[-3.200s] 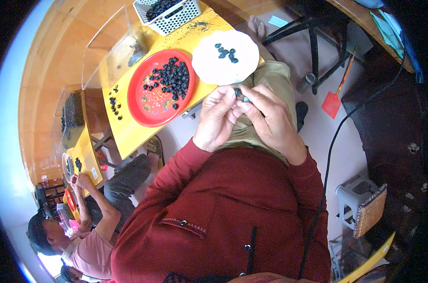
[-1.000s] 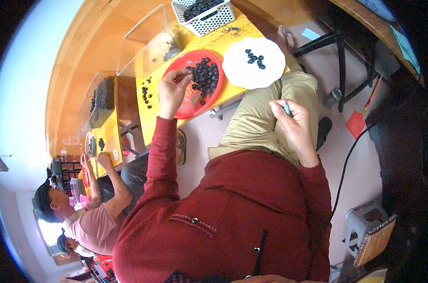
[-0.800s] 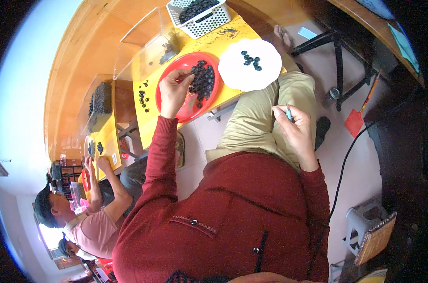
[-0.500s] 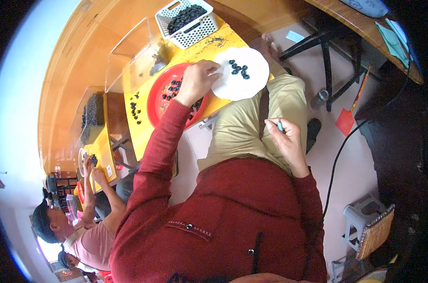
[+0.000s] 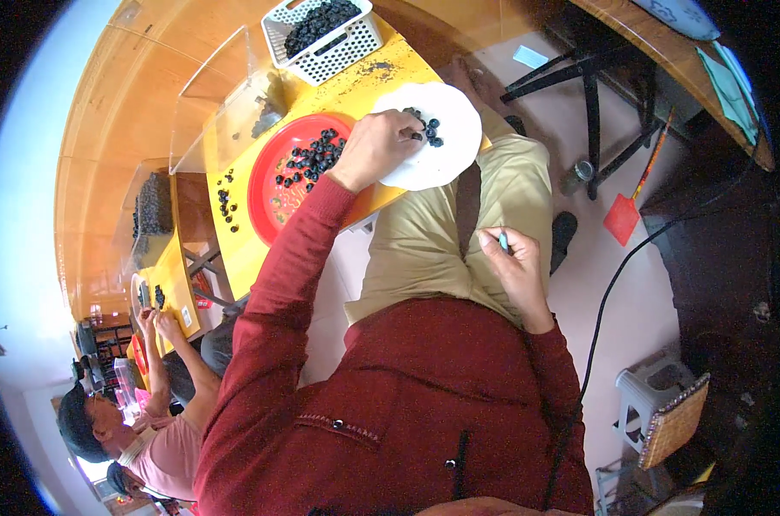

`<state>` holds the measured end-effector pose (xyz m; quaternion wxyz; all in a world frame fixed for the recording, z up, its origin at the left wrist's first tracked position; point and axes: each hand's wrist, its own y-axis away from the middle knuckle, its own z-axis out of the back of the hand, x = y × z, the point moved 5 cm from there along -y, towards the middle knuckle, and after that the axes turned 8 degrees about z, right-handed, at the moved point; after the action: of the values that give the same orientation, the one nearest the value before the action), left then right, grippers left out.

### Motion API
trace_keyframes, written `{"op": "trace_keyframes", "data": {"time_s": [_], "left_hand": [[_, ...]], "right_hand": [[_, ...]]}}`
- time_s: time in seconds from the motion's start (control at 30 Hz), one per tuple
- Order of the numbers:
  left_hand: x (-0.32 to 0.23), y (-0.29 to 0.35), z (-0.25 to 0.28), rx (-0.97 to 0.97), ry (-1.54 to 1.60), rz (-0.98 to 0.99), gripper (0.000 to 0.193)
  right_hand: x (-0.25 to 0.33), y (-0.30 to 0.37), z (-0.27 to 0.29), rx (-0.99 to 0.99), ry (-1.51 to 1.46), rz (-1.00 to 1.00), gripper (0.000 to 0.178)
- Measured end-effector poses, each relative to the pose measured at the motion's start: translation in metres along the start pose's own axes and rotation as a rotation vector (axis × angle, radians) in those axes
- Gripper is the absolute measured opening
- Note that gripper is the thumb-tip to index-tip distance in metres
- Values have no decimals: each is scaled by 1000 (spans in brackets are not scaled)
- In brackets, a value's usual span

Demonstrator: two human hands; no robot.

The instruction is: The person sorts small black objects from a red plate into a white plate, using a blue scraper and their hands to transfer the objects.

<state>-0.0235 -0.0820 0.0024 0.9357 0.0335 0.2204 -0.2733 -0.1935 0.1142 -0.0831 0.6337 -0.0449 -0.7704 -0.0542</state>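
Observation:
My left hand (image 5: 380, 148) reaches over the white scalloped plate (image 5: 452, 163), its fingers pinched around a small black berry-like piece (image 5: 417, 136). Several more glossy black round pieces (image 5: 433, 132) lie on the plate beside my fingertips. Under my left wrist is the red round tray (image 5: 266, 191), with many such black pieces (image 5: 308, 162) spread over it. Low over my right thigh, my right hand (image 5: 517, 262) is closed on a small teal-handled tool (image 5: 503, 242). The tool's working end is hidden or too small to make out.
A white perforated basket (image 5: 343, 62) heaped with black pieces stands at the table's far end. A row of black pieces (image 5: 226, 206) lies left of the tray on the yellow table (image 5: 227, 249). Clear panels stand beyond. A co-worker (image 5: 162, 430) sits at left; a grey stool (image 5: 644, 391) stands right.
My left hand has moved right, from above the red tray's edge onto the white plate, to the black pieces there. My right hand has barely moved and keeps the tool.

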Motion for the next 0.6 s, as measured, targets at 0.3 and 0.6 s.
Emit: {"op": "trace_keyframes", "data": {"time_s": [0.3,0.6], "left_hand": [[-2,54,10,-71,672,104,13],[-9,82,-7,-17,1228,158,22]], "right_hand": [[9,-6,-1,-37,-60,-19,16],[36,-17,-9,-6,127,65,21]]}}
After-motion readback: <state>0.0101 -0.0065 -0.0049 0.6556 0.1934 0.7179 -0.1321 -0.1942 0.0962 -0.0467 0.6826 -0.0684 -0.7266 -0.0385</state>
